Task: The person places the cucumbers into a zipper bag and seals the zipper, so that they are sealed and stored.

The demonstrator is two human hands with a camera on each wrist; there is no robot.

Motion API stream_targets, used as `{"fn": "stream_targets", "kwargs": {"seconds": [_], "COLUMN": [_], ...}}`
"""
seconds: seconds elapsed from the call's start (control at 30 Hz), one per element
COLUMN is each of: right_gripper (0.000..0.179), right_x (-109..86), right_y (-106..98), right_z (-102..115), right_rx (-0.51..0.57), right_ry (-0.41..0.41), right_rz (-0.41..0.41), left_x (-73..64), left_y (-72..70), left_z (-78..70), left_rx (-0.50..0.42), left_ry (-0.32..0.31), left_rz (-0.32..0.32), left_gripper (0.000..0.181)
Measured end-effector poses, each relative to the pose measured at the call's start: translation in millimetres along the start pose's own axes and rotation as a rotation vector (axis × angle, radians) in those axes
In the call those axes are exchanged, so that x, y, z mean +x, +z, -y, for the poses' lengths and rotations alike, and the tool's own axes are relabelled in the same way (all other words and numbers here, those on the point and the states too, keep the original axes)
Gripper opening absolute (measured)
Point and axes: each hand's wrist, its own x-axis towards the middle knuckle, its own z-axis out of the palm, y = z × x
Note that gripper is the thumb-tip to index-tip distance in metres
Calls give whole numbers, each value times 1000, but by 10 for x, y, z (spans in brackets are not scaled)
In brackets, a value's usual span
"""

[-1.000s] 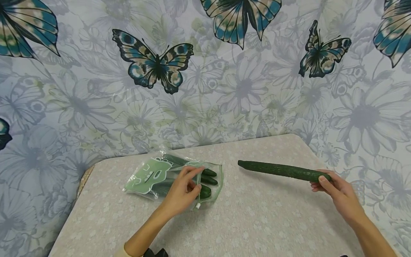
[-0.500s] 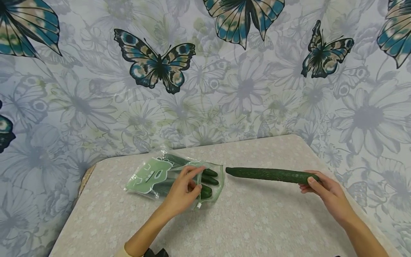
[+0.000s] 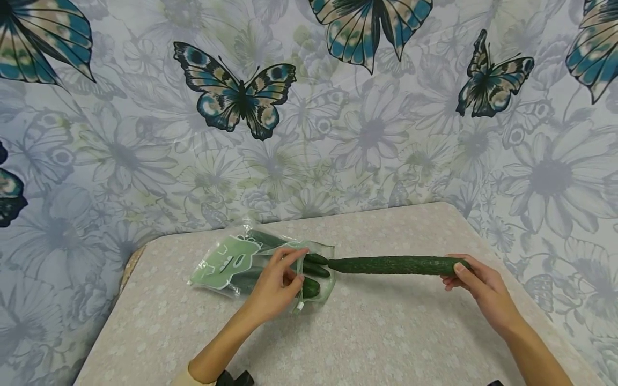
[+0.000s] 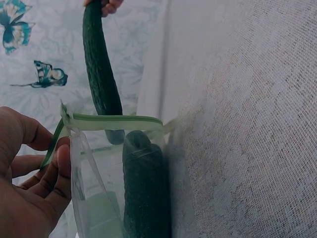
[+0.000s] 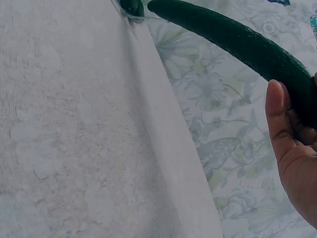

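Note:
A clear zip bag (image 3: 224, 262) with a green cartoon print lies on the table, its mouth facing right. Inside it are several cucumbers (image 3: 310, 288), their ends showing near the opening. My left hand (image 3: 274, 287) pinches the bag's green zip edge (image 4: 116, 121) and holds the mouth apart. Out to the right, my right hand (image 3: 480, 284) grips a long dark green cucumber (image 3: 396, 265) by its right end, above the table. The cucumber's far tip is at the bag's mouth, and in the left wrist view it shows through the clear plastic just past the zip edge.
A pale floral cloth covers the table (image 3: 386, 332). Behind it hangs a backdrop (image 3: 367, 134) printed with flowers and butterflies, close against the table's back edge. A small black object (image 3: 235, 378) shows by the left wrist.
My right hand has moved left, bringing the cucumber's tip from well right of the bag to its mouth. The cucumber has levelled out. My left hand stays on the bag's edge.

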Motion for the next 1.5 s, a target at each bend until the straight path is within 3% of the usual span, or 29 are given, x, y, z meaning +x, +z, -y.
{"fn": "stream_targets", "kwargs": {"seconds": [0.2,0.67,1.5], "right_gripper": [36,39,47], "right_x": [35,326,822], "right_y": [87,552,1577], "right_z": [-15,-301,-471], "right_rx": [57,104,223], "right_ry": [-29,50,157], "right_rz": [50,141,237], "left_x": [-2,3,-7], "left_y": [-7,24,6], "left_z": [3,5,-25], "left_rx": [0,-9,-3], "left_ry": [-5,-3,4], "left_rz": [0,17,-14], "left_gripper": [57,58,59]}}
